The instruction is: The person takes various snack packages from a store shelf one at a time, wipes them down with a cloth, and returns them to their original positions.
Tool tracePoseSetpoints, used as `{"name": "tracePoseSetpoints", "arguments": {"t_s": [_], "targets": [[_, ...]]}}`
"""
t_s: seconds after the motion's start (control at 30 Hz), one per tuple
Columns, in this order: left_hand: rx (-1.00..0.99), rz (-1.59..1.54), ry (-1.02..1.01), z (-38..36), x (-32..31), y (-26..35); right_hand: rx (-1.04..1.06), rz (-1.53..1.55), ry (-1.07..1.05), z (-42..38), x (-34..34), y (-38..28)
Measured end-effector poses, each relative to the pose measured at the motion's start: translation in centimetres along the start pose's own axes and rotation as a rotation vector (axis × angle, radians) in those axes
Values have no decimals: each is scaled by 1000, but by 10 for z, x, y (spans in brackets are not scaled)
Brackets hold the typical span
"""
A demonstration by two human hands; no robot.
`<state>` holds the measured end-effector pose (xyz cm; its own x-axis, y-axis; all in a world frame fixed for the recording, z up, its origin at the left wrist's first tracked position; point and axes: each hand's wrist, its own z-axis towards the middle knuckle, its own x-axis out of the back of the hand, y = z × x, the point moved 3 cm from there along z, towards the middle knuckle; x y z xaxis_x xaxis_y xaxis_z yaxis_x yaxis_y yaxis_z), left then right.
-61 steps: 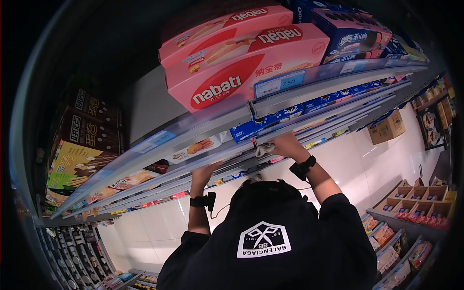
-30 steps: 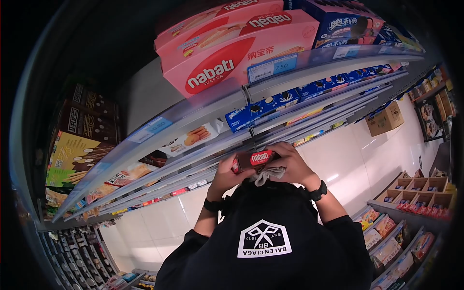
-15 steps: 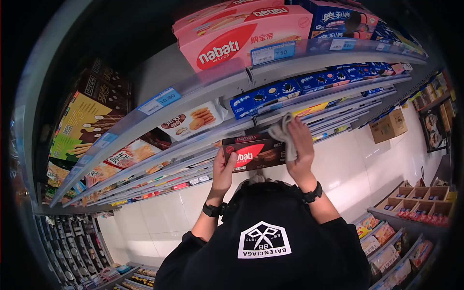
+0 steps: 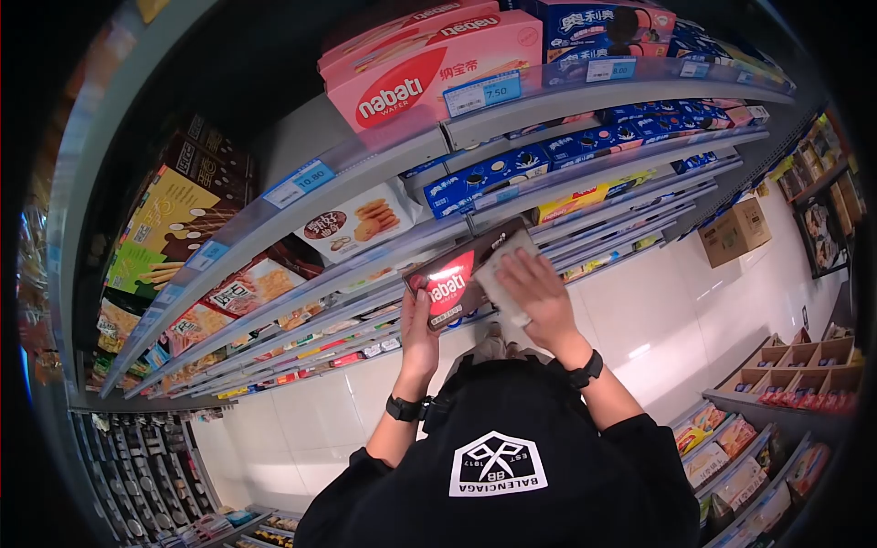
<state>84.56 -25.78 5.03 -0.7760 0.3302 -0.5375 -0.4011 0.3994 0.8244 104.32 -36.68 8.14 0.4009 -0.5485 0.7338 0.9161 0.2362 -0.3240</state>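
Observation:
A dark brown Nabati wafer box (image 4: 449,285) with a red logo is held up in front of the shelves, its face towards me and tilted up to the right. At its left end, my left hand (image 4: 420,340) is closed on it, thumb on the front. My right hand (image 4: 541,301) presses a pale grey cloth (image 4: 493,285) flat against the right part of the box's front. Its fingers are stretched over the cloth, which covers that part of the face.
Shelves ahead carry pink Nabati boxes (image 4: 438,68), blue Oreo boxes (image 4: 484,178) and a cookie bag (image 4: 356,219). A cardboard box (image 4: 735,233) stands on the tiled floor (image 4: 639,320) at right. Wooden bins (image 4: 790,365) and snack racks (image 4: 731,461) are at lower right.
The cloth was bunched at the box's right end; now my right hand has laid it over the front. The box has tilted, its right end rising.

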Motion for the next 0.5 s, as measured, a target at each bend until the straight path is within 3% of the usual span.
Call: {"name": "tracePoseSetpoints", "arguments": {"t_s": [0.07,0.13,0.27,0.33,0.5], "targets": [[-33,85,9,-13,1,1,-242,22,157,-9,6,15],[-1,107,23,-25,4,-5,-278,72,182,-11,7,6],[-31,121,7,-45,0,-14,-152,89,113,-12,-7,-40],[-26,90,87,-55,10,-23,42,273,-17,-16,-17,-66],[-95,-31,130,-77,20,-12,85,297,-57,-31,-12,-71]]}}
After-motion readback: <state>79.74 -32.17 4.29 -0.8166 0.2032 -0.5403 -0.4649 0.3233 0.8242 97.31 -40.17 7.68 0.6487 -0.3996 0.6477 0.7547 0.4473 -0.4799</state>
